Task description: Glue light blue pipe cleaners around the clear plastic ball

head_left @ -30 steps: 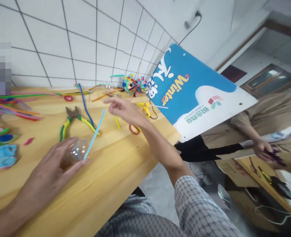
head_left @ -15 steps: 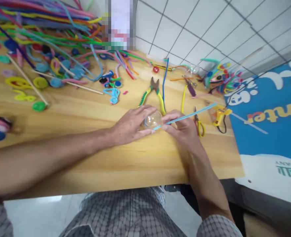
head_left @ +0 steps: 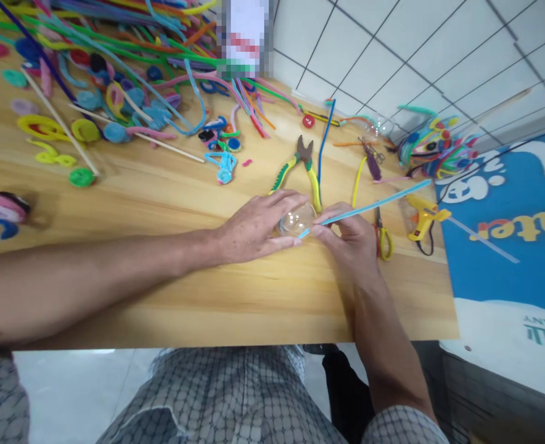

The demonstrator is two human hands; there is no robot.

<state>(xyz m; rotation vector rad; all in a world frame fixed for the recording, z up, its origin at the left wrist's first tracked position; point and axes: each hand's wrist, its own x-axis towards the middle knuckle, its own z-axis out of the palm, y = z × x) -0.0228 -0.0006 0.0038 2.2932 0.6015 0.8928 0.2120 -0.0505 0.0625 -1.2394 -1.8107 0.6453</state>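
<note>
My left hand (head_left: 256, 227) curls round a clear plastic ball (head_left: 297, 219) that rests on the wooden table (head_left: 171, 290). My right hand (head_left: 352, 238) pinches the near end of a light blue pipe cleaner (head_left: 369, 207), whose tip meets the ball. The pipe cleaner runs up and to the right, away from the ball. Just behind my hands lie pliers (head_left: 300, 166) with yellow and green handles.
A heap of coloured pipe cleaners (head_left: 115, 55) and small coiled shapes fills the far left. Yellow-handled scissors (head_left: 383, 237), a yellow glue gun (head_left: 423, 219) and a colourful pipe-cleaner figure (head_left: 432, 148) lie to the right. A blue printed board (head_left: 508, 246) leans beyond the table's right edge.
My head has turned from the right side back onto the table. My right hand came back from reaching far and took hold of the blue pipe cleaner at the ball; my left hand stays on the ball.
</note>
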